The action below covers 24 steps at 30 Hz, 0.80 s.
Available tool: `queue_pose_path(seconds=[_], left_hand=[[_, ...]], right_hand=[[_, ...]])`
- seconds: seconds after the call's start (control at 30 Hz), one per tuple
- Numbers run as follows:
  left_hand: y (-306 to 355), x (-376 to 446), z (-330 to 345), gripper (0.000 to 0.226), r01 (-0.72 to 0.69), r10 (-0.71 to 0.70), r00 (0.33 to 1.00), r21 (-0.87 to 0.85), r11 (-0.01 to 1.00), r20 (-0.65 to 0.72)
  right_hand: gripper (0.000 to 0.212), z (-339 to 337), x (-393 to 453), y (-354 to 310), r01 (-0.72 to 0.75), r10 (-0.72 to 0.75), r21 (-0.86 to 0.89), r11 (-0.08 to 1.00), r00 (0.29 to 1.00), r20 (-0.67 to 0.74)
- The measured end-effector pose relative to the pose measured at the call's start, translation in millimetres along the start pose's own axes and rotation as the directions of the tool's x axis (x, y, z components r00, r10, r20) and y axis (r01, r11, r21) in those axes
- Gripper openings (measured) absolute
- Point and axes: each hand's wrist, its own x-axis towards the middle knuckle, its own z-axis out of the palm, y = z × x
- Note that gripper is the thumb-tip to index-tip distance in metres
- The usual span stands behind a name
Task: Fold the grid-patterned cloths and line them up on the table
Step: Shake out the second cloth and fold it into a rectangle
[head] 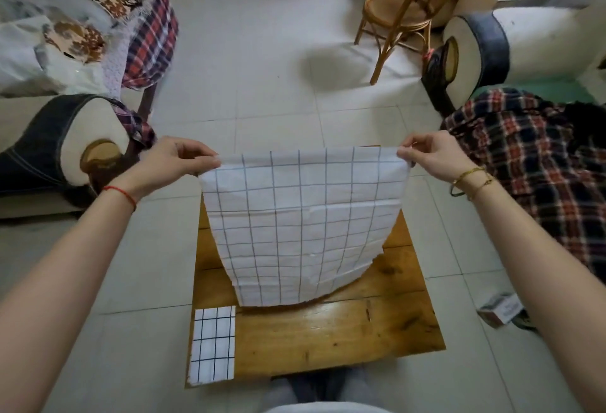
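Thumb and fingers of the left hand (173, 158) were pinched together on the far left corner of the cloth (303, 225), and those of the right hand (433, 157) were pinched on its far right corner. Between the two hands the top edge ran taut and level, and the white cloth with its dark grid hung open from it, its lower edge reaching down to the table (328, 337) near the middle. A folded cloth (213, 345) lay flat on the near left corner of the table, well apart from the hanging one. A red string circled the left wrist; gold bangles circled the right. Beyond the table stood a chair (406, 9) on the tiled floor, with a plaid blanket (537, 163) to the right and a sofa arm (59, 150) to the left.
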Motion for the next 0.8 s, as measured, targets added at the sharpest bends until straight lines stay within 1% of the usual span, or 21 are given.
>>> queue_pose_path(seconds=[0.1,0.17,0.23,0.33,0.43,0.53,0.63,0.8], left_hand=[[-27,27,20,0.006,-0.005,0.004,0.996,-0.014,1.000,-0.085],[-45,43,34,0.007,0.015,-0.017,0.989,-0.015,1.000,-0.144],[-65,57,49,0.008,0.046,-0.047,0.978,-0.009,0.999,-0.201],[-91,72,65,0.009,0.096,-0.092,0.962,0.001,0.995,-0.256],[-109,83,77,0.004,0.136,-0.124,0.951,0.022,0.991,-0.282],[-121,90,83,0.011,0.172,-0.147,0.945,0.061,0.983,-0.293],[-126,94,88,0.014,0.193,-0.165,0.940,0.068,0.979,-0.299],[-136,89,95,0.015,0.208,-0.178,0.947,0.088,0.974,-0.267]], right_hand=[[0.014,29,24,19,-0.066,0.070,0.057,0.996,0.996,-0.064],[0.011,50,40,34,-0.122,0.129,0.074,0.990,0.986,-0.106],[0.007,72,54,51,-0.166,0.172,0.052,0.985,0.974,-0.148],[0.005,102,71,73,-0.193,0.197,0.044,0.980,0.963,-0.181],[0.004,124,85,87,-0.228,0.233,0.050,0.972,0.953,-0.193],[0.010,139,95,93,-0.248,0.247,0.023,0.968,0.943,-0.222],[0.009,148,100,97,-0.266,0.262,0.016,0.964,0.935,-0.241],[0.014,160,97,112,-0.306,0.304,0.026,0.952,0.929,-0.210]])
